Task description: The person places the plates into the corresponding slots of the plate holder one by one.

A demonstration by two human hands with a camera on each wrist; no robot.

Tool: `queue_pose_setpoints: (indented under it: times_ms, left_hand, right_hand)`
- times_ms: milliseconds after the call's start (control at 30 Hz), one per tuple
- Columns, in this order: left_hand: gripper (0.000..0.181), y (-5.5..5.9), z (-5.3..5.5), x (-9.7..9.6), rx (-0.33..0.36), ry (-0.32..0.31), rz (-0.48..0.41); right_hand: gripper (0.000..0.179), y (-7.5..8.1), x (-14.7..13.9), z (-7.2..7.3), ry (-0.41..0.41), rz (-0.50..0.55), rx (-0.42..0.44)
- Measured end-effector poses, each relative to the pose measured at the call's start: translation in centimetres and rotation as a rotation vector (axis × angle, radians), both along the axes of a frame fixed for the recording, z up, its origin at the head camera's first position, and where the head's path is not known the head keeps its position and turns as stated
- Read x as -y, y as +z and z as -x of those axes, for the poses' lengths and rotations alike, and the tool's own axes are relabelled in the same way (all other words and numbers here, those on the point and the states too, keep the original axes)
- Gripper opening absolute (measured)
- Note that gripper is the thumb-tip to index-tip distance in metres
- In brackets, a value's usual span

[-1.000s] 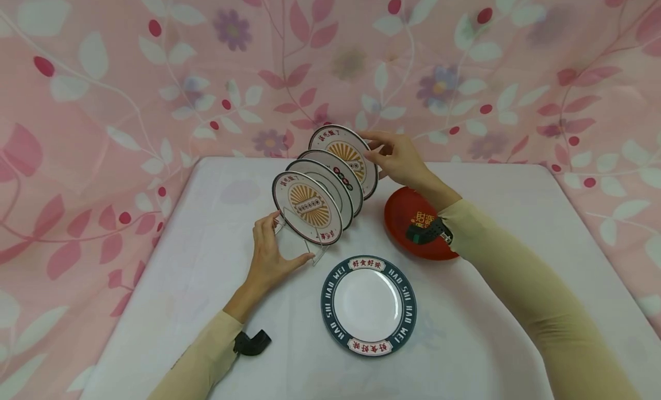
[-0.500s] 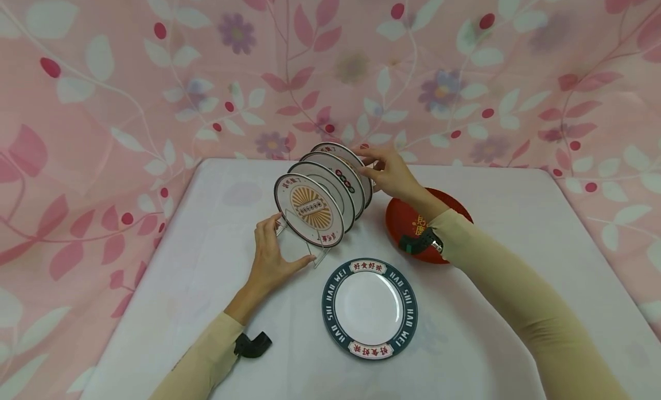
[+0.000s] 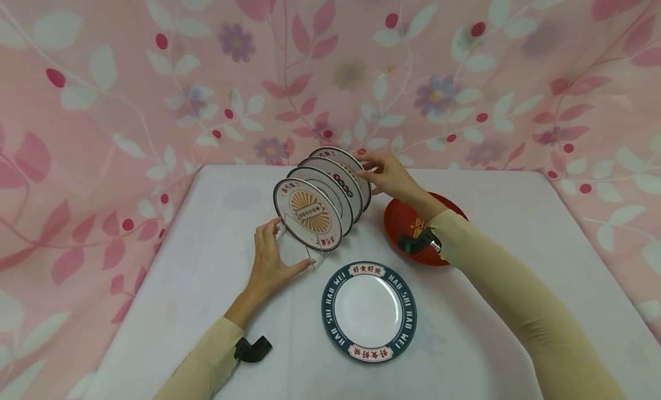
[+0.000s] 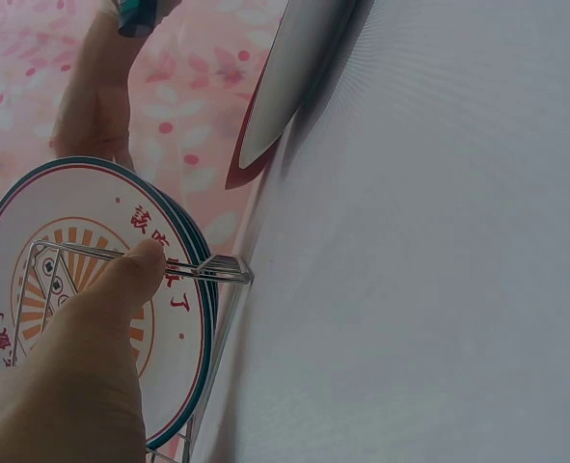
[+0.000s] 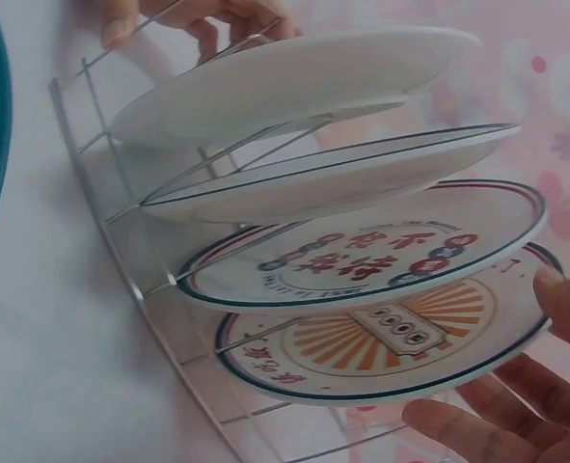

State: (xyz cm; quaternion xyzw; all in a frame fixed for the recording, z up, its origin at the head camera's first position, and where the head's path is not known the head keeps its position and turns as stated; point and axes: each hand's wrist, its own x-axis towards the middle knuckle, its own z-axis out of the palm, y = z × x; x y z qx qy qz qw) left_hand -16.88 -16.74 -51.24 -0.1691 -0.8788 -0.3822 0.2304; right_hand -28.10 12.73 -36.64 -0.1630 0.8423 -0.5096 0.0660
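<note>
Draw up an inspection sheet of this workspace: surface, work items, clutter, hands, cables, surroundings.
Surface: white-covered table, flat.
Job's things: silver metal wire rack holding four round white dark-rimmed plates on edge.
Clutter: nothing seen beyond two loose plates, a red round plate with gold characters, partly hidden by the right forearm in the head view, and a white round plate with a wide blue-green rim.
Left hand: grips the rack's near end.
Right hand: pinches the farthest racked plate's edge.
Cables: nothing seen.
Surroundings: pink floral backdrop behind the table.
</note>
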Motion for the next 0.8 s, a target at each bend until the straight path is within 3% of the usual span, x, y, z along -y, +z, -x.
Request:
queue_pose_setpoints:
  times_ms: [167, 367, 600, 800]
  left_hand:
    - [0.120, -0.4, -0.1, -0.3, 0.016, -0.003, 0.005]
    - [0.121, -0.3, 0.2, -0.6, -0.029, -0.017, 0.013]
    - [0.120, -0.1, 0.3, -0.6, -0.023, -0.015, 0.017]
    - [0.120, -0.3, 0.2, -0.5, 0.001, -0.007, 0.018]
  right_hand:
    - [0.046, 1.4, -1.4, -1.8, -0.025, 0.002, -0.051]
    - [0.047, 2.4, -4.2, -6.7, 0.046, 0.083, -0.020]
    - [0.048, -1.0, -7.8, -12.7, 0.181, 0.024, 0.071]
    - [0.049, -4.3, -11.2, -15.6, 0.295, -0.003, 0.243]
